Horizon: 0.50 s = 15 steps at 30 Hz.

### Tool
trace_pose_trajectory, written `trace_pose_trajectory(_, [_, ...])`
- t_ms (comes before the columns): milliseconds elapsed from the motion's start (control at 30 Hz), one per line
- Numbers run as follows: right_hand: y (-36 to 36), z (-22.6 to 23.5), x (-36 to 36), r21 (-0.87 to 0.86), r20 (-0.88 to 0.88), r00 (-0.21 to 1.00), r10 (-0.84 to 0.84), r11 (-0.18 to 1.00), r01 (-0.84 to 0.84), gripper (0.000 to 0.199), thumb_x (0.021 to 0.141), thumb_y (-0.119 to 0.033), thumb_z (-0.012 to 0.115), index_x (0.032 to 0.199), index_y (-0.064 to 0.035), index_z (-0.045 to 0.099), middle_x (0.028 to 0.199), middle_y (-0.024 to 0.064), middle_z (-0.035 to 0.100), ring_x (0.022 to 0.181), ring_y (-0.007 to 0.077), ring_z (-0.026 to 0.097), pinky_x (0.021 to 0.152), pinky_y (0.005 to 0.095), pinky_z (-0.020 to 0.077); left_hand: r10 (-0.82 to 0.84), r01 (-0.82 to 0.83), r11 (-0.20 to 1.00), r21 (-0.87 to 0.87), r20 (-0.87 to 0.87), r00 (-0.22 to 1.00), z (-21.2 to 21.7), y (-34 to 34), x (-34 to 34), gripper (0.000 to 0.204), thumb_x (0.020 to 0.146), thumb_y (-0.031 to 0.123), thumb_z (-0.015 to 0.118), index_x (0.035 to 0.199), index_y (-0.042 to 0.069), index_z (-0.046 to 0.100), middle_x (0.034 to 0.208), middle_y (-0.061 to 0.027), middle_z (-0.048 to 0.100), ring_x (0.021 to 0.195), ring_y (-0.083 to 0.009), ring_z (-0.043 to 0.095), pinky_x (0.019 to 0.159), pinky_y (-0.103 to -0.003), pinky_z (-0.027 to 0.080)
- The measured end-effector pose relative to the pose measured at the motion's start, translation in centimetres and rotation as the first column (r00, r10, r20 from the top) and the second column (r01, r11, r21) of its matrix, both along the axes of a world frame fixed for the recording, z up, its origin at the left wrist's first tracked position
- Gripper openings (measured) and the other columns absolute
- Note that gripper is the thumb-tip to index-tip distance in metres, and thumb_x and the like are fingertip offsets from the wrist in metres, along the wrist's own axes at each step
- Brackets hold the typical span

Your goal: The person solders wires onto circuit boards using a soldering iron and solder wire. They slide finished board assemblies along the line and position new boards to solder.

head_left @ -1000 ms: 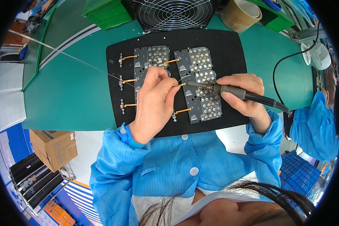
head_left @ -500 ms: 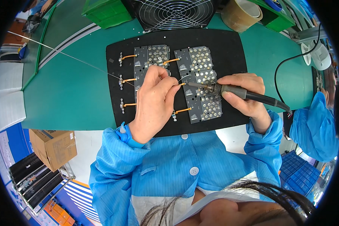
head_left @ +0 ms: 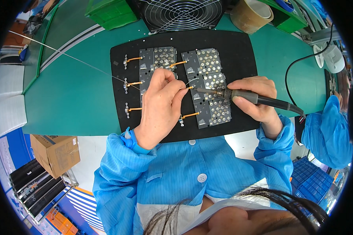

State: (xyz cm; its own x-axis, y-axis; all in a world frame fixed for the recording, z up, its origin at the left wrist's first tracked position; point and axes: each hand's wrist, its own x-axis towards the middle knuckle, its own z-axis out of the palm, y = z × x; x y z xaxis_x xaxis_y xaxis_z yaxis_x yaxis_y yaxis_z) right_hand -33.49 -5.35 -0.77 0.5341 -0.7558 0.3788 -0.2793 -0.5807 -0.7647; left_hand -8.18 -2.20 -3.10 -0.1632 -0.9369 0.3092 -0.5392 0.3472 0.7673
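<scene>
My right hand (head_left: 259,96) grips a soldering iron (head_left: 274,102) by its handle, the tip pointing left at the middle board of the right-hand column of dark circuit boards (head_left: 202,105). In a pinch, my left hand (head_left: 159,105) holds thin solder wire (head_left: 192,80), whose end curves out beyond the fingers near the iron tip. A short orange strip (head_left: 190,87) shows between my left fingertips and that board; whether I hold it too is unclear. Similar orange strips with small metal parts stick out from the other boards. My left hand partly covers the left-hand column (head_left: 146,62).
The boards lie on a black mat (head_left: 239,51) on a green table (head_left: 78,90). A fan (head_left: 180,15) stands behind, between a green bin (head_left: 110,13) and a tape roll (head_left: 249,17). The iron's cord (head_left: 288,78) loops at right, near another person's blue sleeve (head_left: 327,131).
The soldering iron's tip has shifted slightly toward me, and my right hand has moved a touch to the right. My left hand stays in place.
</scene>
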Motion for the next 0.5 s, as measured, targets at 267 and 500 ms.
trace_pose_trajectory(267, [0.3, 1.6, -1.5, -0.060, 0.060, 0.977, -0.204, 0.976, 0.208, 0.028, 0.076, -0.017, 0.072, 0.095, 0.0036, 0.070, 0.079, 0.0145, 0.069, 0.068, 0.0212, 0.068, 0.062, 0.0267, 0.0521, 0.000, 0.000, 1.000, -0.009, -0.016, 1.000, 0.1, 0.0, 0.3, 0.015, 0.076, -0.008, 0.071, 0.088, -0.002, 0.065, 0.092, -0.0082, 0.049, 0.065, -0.0141, 0.051, 0.054, -0.026, 0.041])
trace_pose_trajectory(500, [-1.8, 1.7, -4.0, -0.357, 0.277, 0.819, -0.503, 0.737, 0.574, 0.032, 0.087, -0.009, 0.068, 0.117, 0.0022, 0.064, 0.095, 0.0151, 0.069, 0.081, 0.0179, 0.067, 0.073, 0.0268, 0.0525, -0.078, 0.090, 0.987, 0.135, -0.094, 0.992, 1.9, 2.1, 0.8, 0.010, 0.085, -0.006, 0.060, 0.090, 0.000, 0.053, 0.093, -0.0144, 0.048, 0.070, -0.0289, 0.053, 0.058, -0.034, 0.044])
